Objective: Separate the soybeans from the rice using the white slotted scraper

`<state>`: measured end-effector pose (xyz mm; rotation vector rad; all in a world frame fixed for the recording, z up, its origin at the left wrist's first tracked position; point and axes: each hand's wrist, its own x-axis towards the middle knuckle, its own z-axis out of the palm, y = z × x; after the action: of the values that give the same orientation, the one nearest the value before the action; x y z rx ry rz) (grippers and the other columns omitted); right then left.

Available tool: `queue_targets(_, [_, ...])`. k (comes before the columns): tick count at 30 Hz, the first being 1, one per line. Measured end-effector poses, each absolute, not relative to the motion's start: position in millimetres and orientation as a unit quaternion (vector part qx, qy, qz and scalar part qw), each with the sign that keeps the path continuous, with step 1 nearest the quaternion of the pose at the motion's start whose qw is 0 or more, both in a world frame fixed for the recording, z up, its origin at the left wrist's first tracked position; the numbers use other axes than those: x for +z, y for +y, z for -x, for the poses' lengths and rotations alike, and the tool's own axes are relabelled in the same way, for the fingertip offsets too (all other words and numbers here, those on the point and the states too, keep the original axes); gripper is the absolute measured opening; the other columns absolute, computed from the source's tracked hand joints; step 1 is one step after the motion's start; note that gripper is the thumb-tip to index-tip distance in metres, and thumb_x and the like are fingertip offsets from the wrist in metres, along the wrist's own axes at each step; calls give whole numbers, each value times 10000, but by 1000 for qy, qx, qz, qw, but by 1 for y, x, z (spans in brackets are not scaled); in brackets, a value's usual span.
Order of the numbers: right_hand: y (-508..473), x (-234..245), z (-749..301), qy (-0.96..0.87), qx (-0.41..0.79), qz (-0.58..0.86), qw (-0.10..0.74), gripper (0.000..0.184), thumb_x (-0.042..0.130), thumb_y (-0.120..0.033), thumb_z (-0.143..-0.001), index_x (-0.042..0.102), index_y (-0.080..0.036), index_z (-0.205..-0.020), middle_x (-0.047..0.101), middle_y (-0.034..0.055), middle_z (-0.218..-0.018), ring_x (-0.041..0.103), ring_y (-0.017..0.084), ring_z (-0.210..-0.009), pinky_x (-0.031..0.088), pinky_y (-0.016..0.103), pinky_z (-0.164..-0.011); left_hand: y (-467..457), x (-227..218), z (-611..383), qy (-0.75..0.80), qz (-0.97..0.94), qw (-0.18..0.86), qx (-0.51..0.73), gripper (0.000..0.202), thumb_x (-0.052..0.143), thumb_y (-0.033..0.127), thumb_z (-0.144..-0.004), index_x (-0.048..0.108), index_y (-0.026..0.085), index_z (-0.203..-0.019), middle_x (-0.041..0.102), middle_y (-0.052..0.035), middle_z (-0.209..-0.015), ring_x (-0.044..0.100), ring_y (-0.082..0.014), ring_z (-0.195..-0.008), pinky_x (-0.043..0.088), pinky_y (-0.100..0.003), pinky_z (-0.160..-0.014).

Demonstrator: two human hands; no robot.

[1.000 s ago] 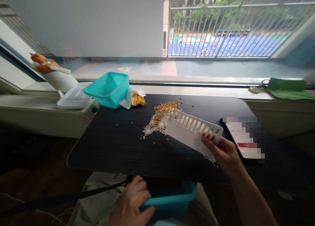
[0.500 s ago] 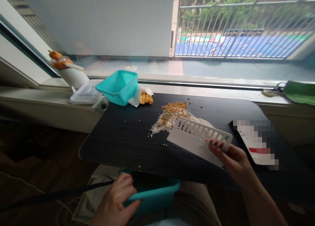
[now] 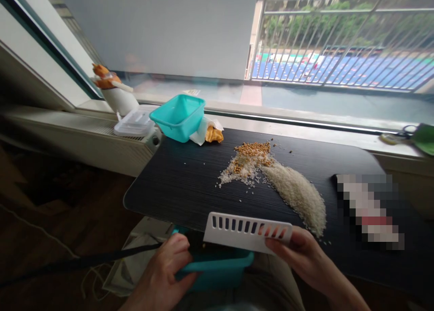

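Note:
My left hand [image 3: 169,266] grips the left rim of a teal plastic bin [image 3: 220,272], which sits below the table's front edge over my lap. Between the thumb and fingers of my right hand [image 3: 303,254] is a thin white slotted plastic board [image 3: 233,238], held at the table edge above the bin. A yellow bean [image 3: 204,245] shows near the bin's opening; the inside is dark. On the black table [image 3: 176,180], a curved heap of white rice [image 3: 298,195] extends from a mixed patch of rice and yellow beans [image 3: 252,149].
At the table's back left stands another teal container [image 3: 179,119], beside a crumpled orange-and-white wrapper [image 3: 213,132]. A clear lid [image 3: 134,121] and a white cup with an orange figure [image 3: 117,94] are on the sill. A blurred-out flat object [image 3: 369,211] lies right.
My right hand has brought the white board left and toward me, from beside the grains to the table edge. Stray beans at the front are gone from the tabletop. My left hand keeps its grip.

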<state>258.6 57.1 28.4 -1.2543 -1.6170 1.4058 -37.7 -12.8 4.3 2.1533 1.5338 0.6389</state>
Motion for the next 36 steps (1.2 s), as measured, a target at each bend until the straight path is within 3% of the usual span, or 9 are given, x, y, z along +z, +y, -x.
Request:
queue_targets(4, [64, 27, -261, -558, 489, 525, 417, 172, 738, -357, -769, 818, -225, -845, 797, 39, -815, 734, 244, -773, 592, 291, -706, -12, 5, 34, 541, -786, 197, 226, 218, 632, 22, -706, 593, 191, -573, 602, -8, -674, 596, -203, -756, 487, -275, -655])
queue_targets(7, [78, 19, -263, -465, 428, 583, 510, 222, 788, -390, -710, 809, -218, -848, 802, 56, -901, 733, 284, -889, 578, 367, -838, -10, 5, 25, 535, -795, 192, 212, 205, 649, 6, -661, 606, 181, -562, 600, -12, -642, 595, -214, -752, 495, -293, -662])
queue_targets(10, [89, 13, -255, -412, 396, 611, 547, 234, 790, -398, -705, 797, -199, -827, 801, 72, -922, 728, 315, -944, 547, 443, -915, -6, 2, 11, 528, -799, 201, 204, 211, 651, -16, -628, 601, 172, -546, 610, -19, -642, 593, -213, -744, 491, -290, -637])
queue_targets(17, [87, 2, -208, -543, 361, 537, 535, 201, 658, -279, -852, 764, -192, -999, 789, 71, -999, 741, 278, -935, 581, 380, -859, -3, -2, -8, 507, -811, 218, 193, 212, 699, 34, -651, 595, 174, -532, 611, -13, -625, 594, -210, -735, 509, -320, -671])
queue_targets(22, [82, -10, -204, -586, 294, 532, 536, 163, 645, -232, -846, 758, -180, -952, 793, 72, -928, 754, 268, -851, 599, 356, -779, -1, -1, -7, 510, -813, 208, 188, 214, 708, 8, -621, 596, 163, -525, 599, -10, -616, 595, -201, -726, 512, -304, -666])
queue_targets(29, [73, -17, -237, -511, 249, 600, 562, 171, 681, -279, -822, 753, -178, -939, 797, 72, -919, 758, 256, -844, 599, 340, -785, 1, -4, -5, 503, -818, 218, 176, 194, 685, 16, -650, 609, 163, -549, 589, -15, -617, 577, -202, -714, 488, -295, -630])
queue_targets(36, [75, -6, -274, -458, 193, 677, 543, 232, 709, -368, -760, 761, -156, -841, 792, 70, -786, 749, 262, -730, 588, 310, -663, -1, -7, -5, 498, -823, 213, 172, 203, 628, -8, -671, 591, 167, -576, 574, -15, -633, 555, -199, -717, 475, -286, -621])
